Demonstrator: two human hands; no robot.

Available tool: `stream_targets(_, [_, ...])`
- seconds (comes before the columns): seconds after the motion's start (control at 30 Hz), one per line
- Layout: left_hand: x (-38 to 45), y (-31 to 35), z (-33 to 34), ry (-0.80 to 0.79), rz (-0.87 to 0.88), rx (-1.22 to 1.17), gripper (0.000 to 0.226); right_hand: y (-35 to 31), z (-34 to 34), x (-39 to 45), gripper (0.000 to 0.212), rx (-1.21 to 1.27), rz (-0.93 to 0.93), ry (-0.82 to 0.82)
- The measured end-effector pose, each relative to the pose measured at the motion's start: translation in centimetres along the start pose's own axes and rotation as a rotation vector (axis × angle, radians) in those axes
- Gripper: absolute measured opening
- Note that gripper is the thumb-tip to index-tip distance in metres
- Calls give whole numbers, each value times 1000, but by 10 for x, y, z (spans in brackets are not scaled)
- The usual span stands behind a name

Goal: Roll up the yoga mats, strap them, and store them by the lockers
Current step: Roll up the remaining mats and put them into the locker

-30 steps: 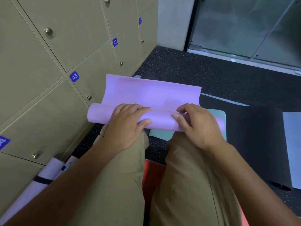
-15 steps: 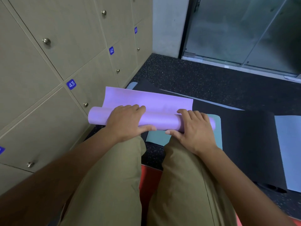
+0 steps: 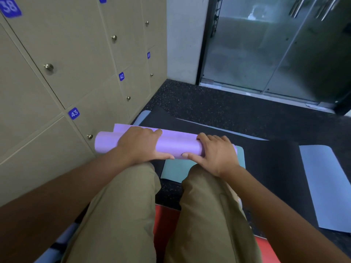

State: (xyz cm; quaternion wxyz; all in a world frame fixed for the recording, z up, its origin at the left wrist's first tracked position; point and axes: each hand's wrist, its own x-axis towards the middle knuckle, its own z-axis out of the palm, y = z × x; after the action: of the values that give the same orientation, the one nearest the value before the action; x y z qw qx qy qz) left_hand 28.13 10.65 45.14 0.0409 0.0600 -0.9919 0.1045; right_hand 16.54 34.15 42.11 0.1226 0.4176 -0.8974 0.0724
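Observation:
A purple yoga mat (image 3: 178, 144) lies across the floor just past my knees, almost fully rolled, with a narrow flap still loose along its far side. My left hand (image 3: 141, 146) grips the roll near its left half, fingers over the top and thumb under the near side. My right hand (image 3: 216, 153) grips the right end the same way. A teal mat (image 3: 174, 170) lies flat under the roll. A black mat (image 3: 269, 168) is spread out to the right, and a light blue mat (image 3: 328, 186) lies flat beyond it.
Beige lockers (image 3: 62, 88) numbered 41 to 43 line the left side, close to the roll's left end. A rolled pale mat with a dark strap (image 3: 57, 245) lies at the lockers' foot by my left leg. A red mat (image 3: 165, 223) is under my legs. Glass doors (image 3: 266, 46) stand ahead.
The roll has moved forward and grown thicker. The loose purple flap, wide and raised a second ago, has shrunk to a narrow strip behind the roll. Both hands stayed on it.

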Motion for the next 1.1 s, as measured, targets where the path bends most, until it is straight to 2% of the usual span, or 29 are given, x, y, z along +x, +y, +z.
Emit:
stream_targets(0.23, [-30,6,-38,43,-13,-10,82,-5,-50,-19,81,-39,-65,87])
stream_targets(0.37, [-68,16,-55,14,-8,-104,94,-16,-69,-54,79,-46,-85,125])
stream_targets(0.5, [-109,29,-70,19,8,-270,88,-36,-87,-92,74,-28,-84,152])
stream_targets(0.67, [-158,45,-67,173,87,-304,88,-61,-103,-145,75,-17,-63,106])
stream_targets(0.77, [-183,53,-72,149,68,-347,90,-72,-117,-169,75,-1,-65,60])
stream_targets(0.97, [-213,67,-78,129,69,-382,80,-89,-130,-198,75,50,-39,-65])
stream_targets(1.1, [-220,75,-71,36,37,-453,81,-93,-124,-214,71,90,-24,-131])
